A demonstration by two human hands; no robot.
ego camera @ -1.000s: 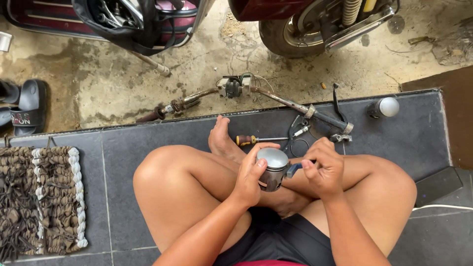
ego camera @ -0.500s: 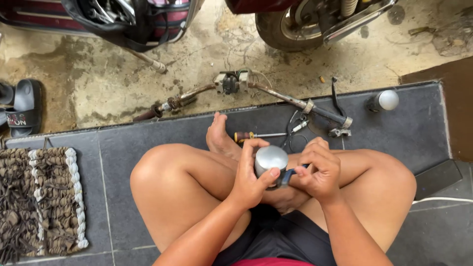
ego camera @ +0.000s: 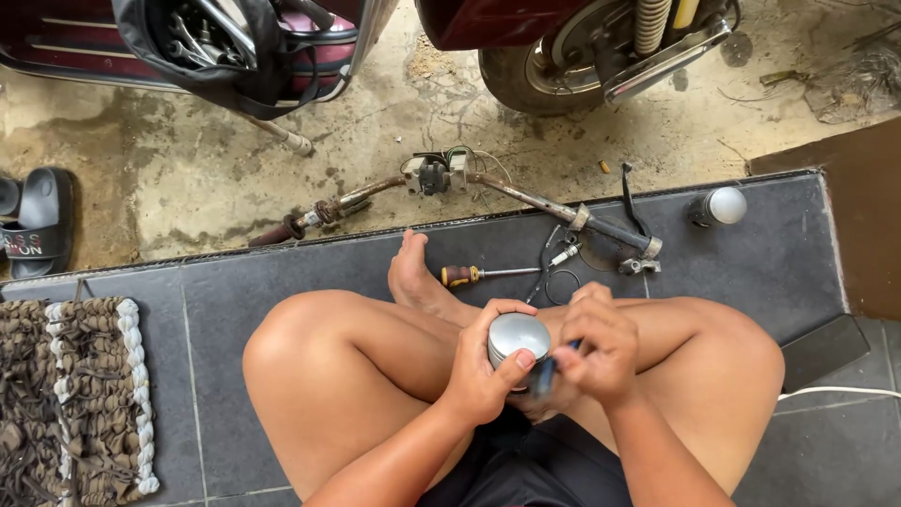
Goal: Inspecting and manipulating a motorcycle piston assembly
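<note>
I sit cross-legged on dark floor tiles [ego camera: 282, 272]. My left hand [ego camera: 483, 371] wraps around a small round silver metal part [ego camera: 518, 335], domed side up, held over my lap. Close beside it, my right hand [ego camera: 596, 343] grips a slim dark blue tool [ego camera: 546, 373] whose end rests against the side of the silver part. Both hands touch the part between my knees. What lies under the part is hidden by my fingers.
A screwdriver with an orange and black handle [ego camera: 474, 274] lies by my foot. A rusty motorcycle handlebar [ego camera: 450, 183] with cables stretches across the tile edge. A white-capped spray can [ego camera: 718, 207], a woven mat [ego camera: 70, 404], a black sandal [ego camera: 38, 225] and a motorcycle wheel [ego camera: 540, 80] surround me.
The silver part has turned in my left hand so its domed top faces up more. My right hand has shifted closer against it with the tool.
</note>
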